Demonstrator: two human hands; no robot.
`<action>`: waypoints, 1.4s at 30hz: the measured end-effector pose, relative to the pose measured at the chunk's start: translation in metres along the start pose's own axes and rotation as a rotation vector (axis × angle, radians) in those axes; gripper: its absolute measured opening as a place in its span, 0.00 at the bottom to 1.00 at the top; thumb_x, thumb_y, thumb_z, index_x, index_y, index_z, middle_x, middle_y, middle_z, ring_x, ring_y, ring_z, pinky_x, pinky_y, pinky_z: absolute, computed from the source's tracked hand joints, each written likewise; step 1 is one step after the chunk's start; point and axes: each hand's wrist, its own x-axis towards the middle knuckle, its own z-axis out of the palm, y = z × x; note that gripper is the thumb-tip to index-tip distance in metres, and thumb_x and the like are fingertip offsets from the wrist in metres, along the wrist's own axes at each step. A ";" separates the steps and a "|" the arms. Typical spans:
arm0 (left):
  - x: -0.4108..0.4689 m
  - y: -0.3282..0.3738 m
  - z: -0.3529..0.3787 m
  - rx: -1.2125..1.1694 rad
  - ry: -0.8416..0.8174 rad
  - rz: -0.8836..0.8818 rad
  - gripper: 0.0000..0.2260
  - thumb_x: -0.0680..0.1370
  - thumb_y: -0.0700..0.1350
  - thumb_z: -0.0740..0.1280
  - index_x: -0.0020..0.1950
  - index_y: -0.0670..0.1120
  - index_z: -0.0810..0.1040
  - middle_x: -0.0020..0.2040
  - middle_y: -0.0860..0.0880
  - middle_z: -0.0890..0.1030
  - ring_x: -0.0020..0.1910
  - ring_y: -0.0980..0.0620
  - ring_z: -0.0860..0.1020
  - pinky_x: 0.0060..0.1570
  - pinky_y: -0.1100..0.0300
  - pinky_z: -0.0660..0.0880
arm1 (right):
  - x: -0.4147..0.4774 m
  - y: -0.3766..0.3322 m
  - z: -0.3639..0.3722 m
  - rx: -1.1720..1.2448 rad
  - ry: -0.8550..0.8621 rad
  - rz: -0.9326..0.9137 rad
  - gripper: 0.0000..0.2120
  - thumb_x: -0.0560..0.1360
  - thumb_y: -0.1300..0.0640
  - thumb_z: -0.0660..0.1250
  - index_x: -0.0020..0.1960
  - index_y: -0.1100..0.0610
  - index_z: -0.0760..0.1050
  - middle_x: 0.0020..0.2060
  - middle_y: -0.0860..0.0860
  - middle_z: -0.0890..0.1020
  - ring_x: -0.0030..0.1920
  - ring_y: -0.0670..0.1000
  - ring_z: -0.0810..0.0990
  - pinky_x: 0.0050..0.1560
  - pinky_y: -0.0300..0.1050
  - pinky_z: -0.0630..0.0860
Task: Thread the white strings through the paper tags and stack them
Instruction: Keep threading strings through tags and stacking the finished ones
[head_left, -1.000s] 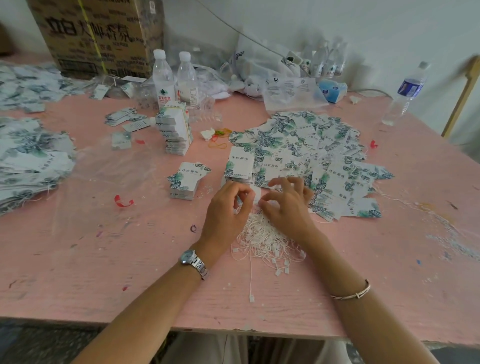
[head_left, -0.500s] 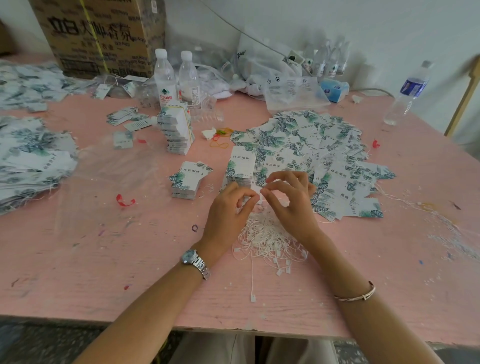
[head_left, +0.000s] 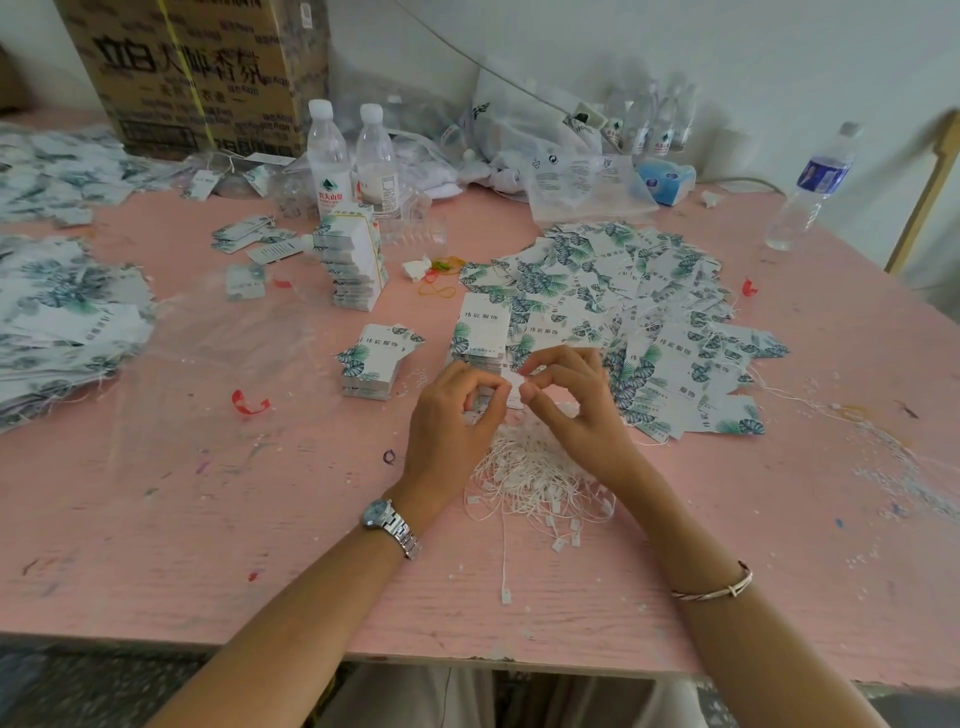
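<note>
- Pink table: white strings heaped near centre, beneath your wrists.
- Left grip, right grip: fingertips have drawn together, both pinching one paper tag.
- Status: threading likely underway; stack just beyond.

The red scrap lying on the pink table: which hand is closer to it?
Left. The left hand is to the right of the red scrap; the right hand is farther right still.

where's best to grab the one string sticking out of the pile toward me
Pinch the stray string by its tab from above, near side: the tab end lies flat and alone on the table, while its far end runs into the tangled pile.
</note>
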 end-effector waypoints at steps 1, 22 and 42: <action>0.000 0.000 0.000 0.002 0.026 -0.011 0.02 0.78 0.42 0.72 0.46 0.44 0.82 0.37 0.58 0.68 0.34 0.60 0.67 0.36 0.70 0.61 | 0.000 -0.001 -0.002 0.060 -0.020 0.016 0.14 0.77 0.47 0.67 0.42 0.57 0.81 0.52 0.46 0.81 0.59 0.52 0.70 0.64 0.53 0.64; -0.004 0.002 0.004 -0.105 -0.183 0.090 0.11 0.75 0.50 0.68 0.43 0.42 0.82 0.40 0.50 0.71 0.37 0.57 0.69 0.40 0.58 0.70 | 0.012 0.008 -0.034 0.941 0.475 0.367 0.11 0.82 0.59 0.63 0.43 0.55 0.81 0.40 0.50 0.83 0.41 0.46 0.78 0.42 0.38 0.73; -0.005 -0.003 0.008 0.106 -0.325 0.141 0.05 0.75 0.47 0.76 0.46 0.48 0.83 0.42 0.57 0.68 0.40 0.67 0.68 0.48 0.59 0.66 | 0.013 0.000 -0.044 1.287 0.346 0.425 0.15 0.82 0.53 0.60 0.37 0.51 0.76 0.28 0.43 0.62 0.27 0.43 0.55 0.20 0.33 0.55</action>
